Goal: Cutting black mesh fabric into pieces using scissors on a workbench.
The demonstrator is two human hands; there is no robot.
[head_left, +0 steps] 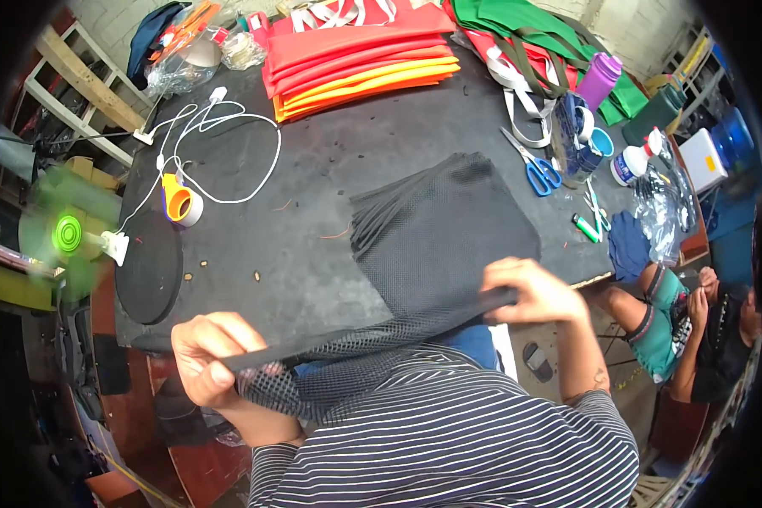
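Observation:
A piece of black mesh fabric (356, 345) hangs stretched between my two hands, close to my body at the table's near edge. My left hand (215, 356) pinches its left end, thumb on top. The right end is gripped in my right hand (529, 292), where the edge bunches into a thick fold. Just beyond, a stack of black mesh pieces (449, 233) lies on the dark table (305, 254), its layers fanned at the left side. My right hand is above the near right corner of that stack.
Folded red and orange fabric (360, 63) is piled at the back. Blue-handled scissors (540, 173), a purple bottle (599, 80) and a spray bottle (637, 159) stand or lie right. Left are a tape dispenser (182, 206), white cable (275, 161) and green fan (68, 233). Another person (694, 330) sits at right.

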